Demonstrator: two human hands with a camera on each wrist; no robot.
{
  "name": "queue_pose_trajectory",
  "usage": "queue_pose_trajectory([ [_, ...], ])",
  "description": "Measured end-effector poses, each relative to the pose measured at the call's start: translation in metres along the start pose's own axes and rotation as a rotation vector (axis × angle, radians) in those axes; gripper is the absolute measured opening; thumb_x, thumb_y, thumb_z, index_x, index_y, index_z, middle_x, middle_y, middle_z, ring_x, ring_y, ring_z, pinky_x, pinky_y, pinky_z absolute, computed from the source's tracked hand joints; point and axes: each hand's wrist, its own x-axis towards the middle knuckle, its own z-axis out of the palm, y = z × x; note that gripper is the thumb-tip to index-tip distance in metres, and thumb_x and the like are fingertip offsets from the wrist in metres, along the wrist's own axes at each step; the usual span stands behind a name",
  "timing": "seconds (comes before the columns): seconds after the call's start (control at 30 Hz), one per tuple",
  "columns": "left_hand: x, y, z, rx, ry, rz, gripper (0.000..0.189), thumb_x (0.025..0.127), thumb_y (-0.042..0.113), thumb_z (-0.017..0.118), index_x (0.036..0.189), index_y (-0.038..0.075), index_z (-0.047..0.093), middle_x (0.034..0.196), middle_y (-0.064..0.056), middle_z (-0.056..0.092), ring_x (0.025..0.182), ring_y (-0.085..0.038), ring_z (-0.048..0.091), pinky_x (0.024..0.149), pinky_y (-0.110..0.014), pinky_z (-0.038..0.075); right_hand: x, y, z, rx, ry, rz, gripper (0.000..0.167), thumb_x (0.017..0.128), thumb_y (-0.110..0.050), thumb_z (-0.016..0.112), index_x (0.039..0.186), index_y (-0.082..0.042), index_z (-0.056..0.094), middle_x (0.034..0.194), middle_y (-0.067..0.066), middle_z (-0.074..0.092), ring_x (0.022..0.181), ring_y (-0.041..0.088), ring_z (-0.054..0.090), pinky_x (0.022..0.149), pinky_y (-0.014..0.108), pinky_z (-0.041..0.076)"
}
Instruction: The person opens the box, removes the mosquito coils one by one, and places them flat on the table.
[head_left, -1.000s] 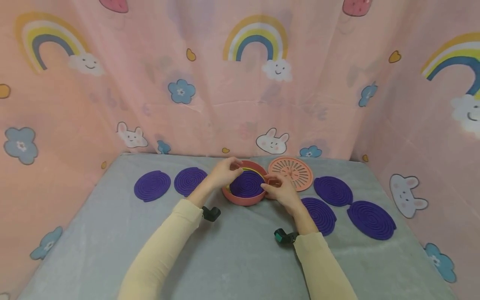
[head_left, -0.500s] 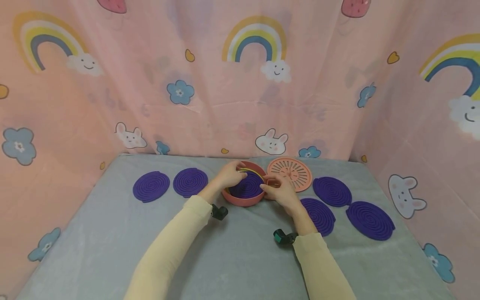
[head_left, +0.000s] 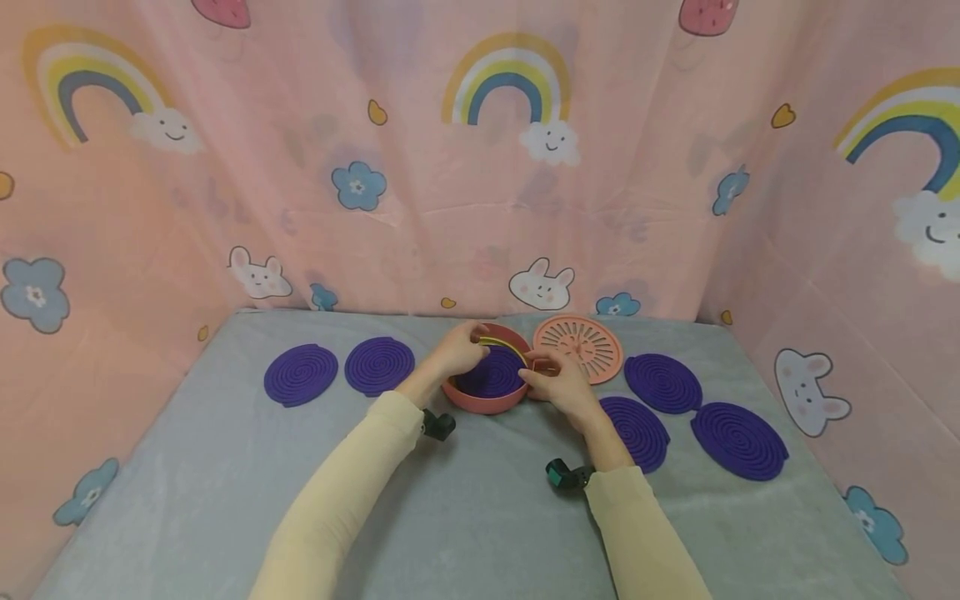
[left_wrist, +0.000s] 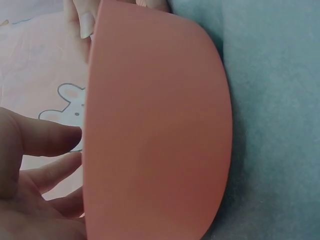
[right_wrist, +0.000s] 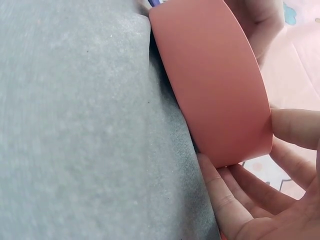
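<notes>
A round coral-pink bowl [head_left: 487, 406] stands at the back middle of the table. Inside it lies a purple spiral coaster [head_left: 491, 373], with a thin yellow edge [head_left: 510, 344] showing along the far inner wall. My left hand [head_left: 457, 350] reaches over the left rim, thumb and forefinger apart, the thumb over the coaster. In the left wrist view its fingertips pass behind the bowl's wall [left_wrist: 155, 120]. My right hand [head_left: 562, 383] holds the bowl's right side, thumb at the rim and fingers around the outside, as the right wrist view shows.
Two purple spiral coasters [head_left: 300, 374] lie on the left. On the right are three more [head_left: 738, 440], one partly behind my right wrist. A slotted peach-coloured disc [head_left: 592, 346] lies just behind my right hand. Pink patterned curtains [head_left: 420, 250] enclose the grey table [head_left: 480, 508].
My left hand has moved right and inward over the bowl. The purple coaster now sits lower inside it. My right hand has stayed at the rim.
</notes>
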Motion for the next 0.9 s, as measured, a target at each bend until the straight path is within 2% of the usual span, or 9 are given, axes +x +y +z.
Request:
queue_pose_trajectory([
  [0.2, -0.002, 0.000, -0.002, -0.043, 0.029, 0.016, 0.040, 0.099, 0.009, 0.061, 0.139, 0.005, 0.056, 0.141, -0.019, 0.055, 0.132, -0.035, 0.051, 0.106, -0.051, 0.047, -0.001, 0.000, -0.001, 0.012, -0.004, 0.005, 0.047, 0.097, -0.014, 0.071, 0.139, 0.000, 0.056, 0.136, 0.026, 0.051, 0.119, 0.037, 0.059, 0.087, 0.040, 0.060],
  [0.43, -0.001, -0.006, -0.007, -0.219, 0.079, 0.024, 0.034, 0.097, 0.002, 0.065, 0.131, 0.006, 0.064, 0.133, -0.014, 0.063, 0.127, -0.034, 0.055, 0.102, -0.049, 0.051, -0.001, 0.000, -0.001, 0.018, -0.006, 0.016, 0.045, 0.097, -0.015, 0.071, 0.138, -0.003, 0.057, 0.136, 0.024, 0.051, 0.120, 0.037, 0.058, 0.086, 0.039, 0.061],
  [0.53, -0.002, -0.008, -0.007, -0.240, 0.079, 0.033, 0.033, 0.097, -0.002, 0.062, 0.128, 0.007, 0.066, 0.135, -0.012, 0.063, 0.130, -0.032, 0.054, 0.105, -0.047, 0.049, -0.002, 0.000, 0.000, 0.024, -0.008, 0.014, 0.044, 0.097, -0.014, 0.071, 0.138, -0.003, 0.057, 0.137, 0.024, 0.050, 0.121, 0.037, 0.057, 0.087, 0.040, 0.060],
  [0.77, -0.003, -0.010, -0.011, -0.251, 0.025, 0.025, 0.033, 0.097, -0.004, 0.062, 0.127, 0.009, 0.068, 0.138, -0.012, 0.061, 0.134, -0.031, 0.051, 0.107, -0.044, 0.048, -0.001, 0.000, 0.000, 0.034, -0.013, 0.017, 0.045, 0.097, -0.014, 0.070, 0.138, -0.002, 0.057, 0.138, 0.025, 0.050, 0.121, 0.037, 0.057, 0.087, 0.040, 0.060],
  [0.83, -0.004, -0.009, -0.013, -0.261, -0.013, 0.013, 0.031, 0.097, -0.002, 0.062, 0.125, 0.009, 0.069, 0.138, -0.012, 0.060, 0.127, -0.029, 0.056, 0.100, -0.040, 0.052, -0.001, 0.000, 0.000, 0.030, -0.013, 0.016, 0.045, 0.097, -0.014, 0.070, 0.138, -0.002, 0.057, 0.138, 0.025, 0.049, 0.121, 0.038, 0.057, 0.087, 0.040, 0.060],
  [0.9, -0.006, -0.009, -0.014, -0.273, -0.059, 0.004, 0.029, 0.098, -0.002, 0.061, 0.124, 0.009, 0.071, 0.137, -0.013, 0.060, 0.115, -0.026, 0.062, 0.088, -0.034, 0.055, 0.000, 0.001, 0.000, 0.028, -0.013, 0.014, 0.045, 0.097, -0.015, 0.071, 0.138, -0.002, 0.057, 0.138, 0.025, 0.049, 0.121, 0.038, 0.057, 0.087, 0.040, 0.060],
])
